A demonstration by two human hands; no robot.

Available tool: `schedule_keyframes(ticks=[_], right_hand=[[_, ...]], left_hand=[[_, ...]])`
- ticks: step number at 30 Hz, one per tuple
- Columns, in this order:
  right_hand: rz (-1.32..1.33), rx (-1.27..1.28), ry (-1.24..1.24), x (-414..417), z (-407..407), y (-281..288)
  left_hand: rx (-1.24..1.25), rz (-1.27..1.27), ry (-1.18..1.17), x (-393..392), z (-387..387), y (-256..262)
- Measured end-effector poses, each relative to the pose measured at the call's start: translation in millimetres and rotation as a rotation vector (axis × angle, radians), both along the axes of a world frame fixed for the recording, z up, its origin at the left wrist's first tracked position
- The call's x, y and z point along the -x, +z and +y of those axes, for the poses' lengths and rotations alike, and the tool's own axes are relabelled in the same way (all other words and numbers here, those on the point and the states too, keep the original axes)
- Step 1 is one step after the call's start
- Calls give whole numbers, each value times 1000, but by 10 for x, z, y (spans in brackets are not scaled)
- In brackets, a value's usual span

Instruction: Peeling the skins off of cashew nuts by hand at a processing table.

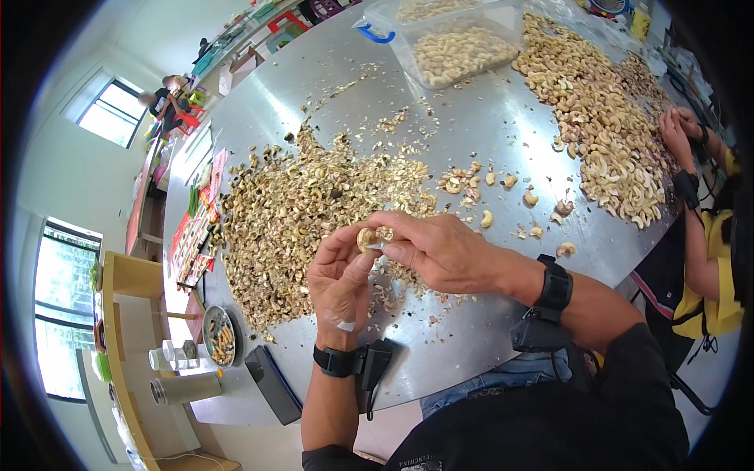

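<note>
Over the near side of the shell heap, my left hand (341, 282) pinches a cashew nut (366, 238) between thumb and fingers. My right hand (445, 252) meets it there, its thumb and forefinger closed on a small pale blade-like piece (375, 246) that touches the nut. A crumbly bit of nut or skin (385, 234) shows at the right fingertips. Most of the small piece is hidden by the fingers. Beneath and beyond both hands spreads a wide heap of broken cashew shells and skins (283, 235). Several loose cashews (486, 219) lie to its right.
A clear plastic box of cashews (459, 56) stands at the far side of the steel table (471, 335). Peeled cashews (589, 118) form a pile at right, by a co-worker's hands (677, 126). At left are a metal ashtray (220, 337), a steel flask (185, 390) and a dark case (273, 384).
</note>
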State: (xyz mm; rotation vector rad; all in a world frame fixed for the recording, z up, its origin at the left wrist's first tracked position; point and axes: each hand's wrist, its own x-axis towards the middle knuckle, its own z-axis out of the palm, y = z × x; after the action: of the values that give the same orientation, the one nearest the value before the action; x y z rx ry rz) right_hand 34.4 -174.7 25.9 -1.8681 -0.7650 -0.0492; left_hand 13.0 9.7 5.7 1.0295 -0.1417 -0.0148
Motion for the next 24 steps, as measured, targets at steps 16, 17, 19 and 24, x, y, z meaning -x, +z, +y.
schedule_keyframes(ticks=[16, 17, 19, 24], right_hand=[[-16, -47, -7, -36, 9, -68], [-17, -66, -14, -50, 12, -92], [-16, -121, -14, -75, 11, -127], [70, -64, 48, -43, -23, -48]], left_hand=[[-136, -55, 64, 18, -7, 9], [-129, -57, 51, 20, -25, 23], [-116, -60, 25, 24, -64, 52], [-83, -32, 28, 9, -8, 10]])
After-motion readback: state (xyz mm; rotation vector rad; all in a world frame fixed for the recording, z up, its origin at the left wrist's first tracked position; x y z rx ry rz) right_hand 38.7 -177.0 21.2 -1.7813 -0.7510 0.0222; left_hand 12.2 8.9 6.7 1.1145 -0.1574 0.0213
